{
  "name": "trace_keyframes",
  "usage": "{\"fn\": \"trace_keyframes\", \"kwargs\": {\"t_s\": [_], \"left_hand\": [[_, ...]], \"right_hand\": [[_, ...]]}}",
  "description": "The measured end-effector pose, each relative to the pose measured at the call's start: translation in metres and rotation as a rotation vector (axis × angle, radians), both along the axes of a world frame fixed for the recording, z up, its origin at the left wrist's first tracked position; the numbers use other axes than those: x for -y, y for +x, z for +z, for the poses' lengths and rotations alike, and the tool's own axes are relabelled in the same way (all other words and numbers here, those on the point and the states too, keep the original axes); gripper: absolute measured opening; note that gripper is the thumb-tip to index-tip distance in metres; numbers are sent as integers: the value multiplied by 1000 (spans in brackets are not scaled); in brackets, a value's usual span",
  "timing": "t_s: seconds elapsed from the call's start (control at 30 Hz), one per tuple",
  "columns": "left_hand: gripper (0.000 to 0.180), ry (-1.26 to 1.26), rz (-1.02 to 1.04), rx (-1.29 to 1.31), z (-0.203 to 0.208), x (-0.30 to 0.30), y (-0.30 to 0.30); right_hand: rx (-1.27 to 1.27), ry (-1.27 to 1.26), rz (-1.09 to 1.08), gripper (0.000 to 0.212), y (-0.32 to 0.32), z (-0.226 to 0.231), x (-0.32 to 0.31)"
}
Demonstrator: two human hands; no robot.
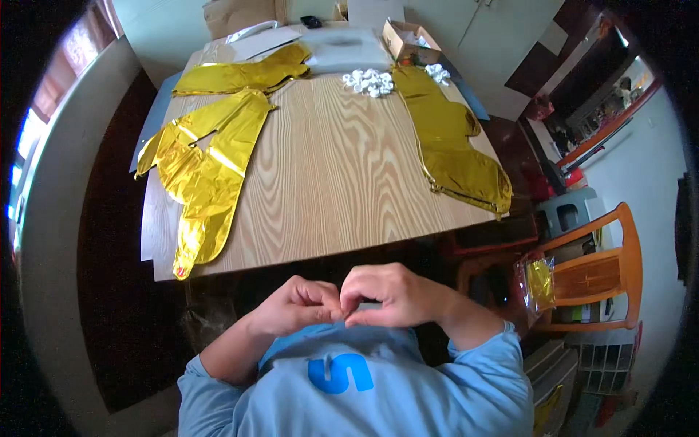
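Observation:
My left hand (304, 306) and my right hand (389, 295) meet in front of my chest, short of the table's near edge. Thumbs and fingertips of both are pinched together and touch each other. Whatever they pinch, if anything, is too small to make out. On the table (328, 182) lie flat gold foil balloons: one large angular balloon (211, 160) at the left, a folded balloon (247, 71) behind it, and a curved balloon (455, 146) along the right side. Small white curled pieces (369, 82) form a pile near the far middle.
An open cardboard box (410, 42) stands at the far right, beside a clear plastic bag (349, 52). A few more white pieces (437, 73) lie near it. At my right a wooden chair (630, 255) carries a gold packet (539, 284) in clear wrap.

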State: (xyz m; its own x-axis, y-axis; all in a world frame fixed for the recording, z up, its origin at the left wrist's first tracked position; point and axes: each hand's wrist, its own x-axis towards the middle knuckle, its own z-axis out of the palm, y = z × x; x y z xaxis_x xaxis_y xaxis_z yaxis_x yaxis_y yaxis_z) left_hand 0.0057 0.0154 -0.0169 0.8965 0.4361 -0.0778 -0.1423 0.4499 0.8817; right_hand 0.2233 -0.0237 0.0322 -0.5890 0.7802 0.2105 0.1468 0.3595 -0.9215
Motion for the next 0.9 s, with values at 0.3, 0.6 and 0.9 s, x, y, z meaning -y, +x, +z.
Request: {"fn": "trace_keyframes", "kwargs": {"t_s": [0.3,0.6,0.9], "left_hand": [[7,-352,32,-18,-8,-14,3],[19,-519,496,70,3,-45,1],[17,-386,476,-25,-5,-37,-16]], "right_hand": [[19,100,16,15,-1,-3,-17],[-124,-409,-415,8,77,-2,-160],[375,-481,-994,10,159,-50,-339]]}}
